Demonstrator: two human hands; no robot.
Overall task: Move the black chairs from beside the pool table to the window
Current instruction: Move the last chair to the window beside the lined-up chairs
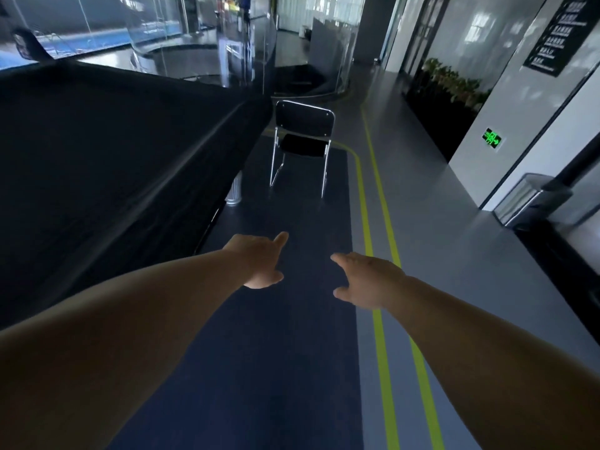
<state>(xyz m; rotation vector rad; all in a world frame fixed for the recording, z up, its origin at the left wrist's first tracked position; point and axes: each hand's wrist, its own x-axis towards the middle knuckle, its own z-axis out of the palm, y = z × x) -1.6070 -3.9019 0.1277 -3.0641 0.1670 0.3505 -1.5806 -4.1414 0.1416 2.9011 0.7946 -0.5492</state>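
One black chair (pixel 303 123) with a chrome frame stands on the dark blue carpet, close to the far right corner of the pool table (pixel 107 147), which lies under a black cover. Its backrest faces me. Both my arms stretch forward over the carpet, well short of the chair. My left hand (pixel 259 264) holds nothing, fingers spread and pointing ahead. My right hand (pixel 367 279) is likewise empty with fingers apart. Large windows (pixel 87 30) run along the far left behind the table.
A chrome table leg (pixel 234 190) stands under the cover's corner. Yellow-green lines (pixel 380 241) run along the floor to the right of the carpet. A planter with foliage (pixel 451 89) and a metal bin (pixel 532 198) line the right wall. Curved glass panels (pixel 246 50) stand beyond the chair.
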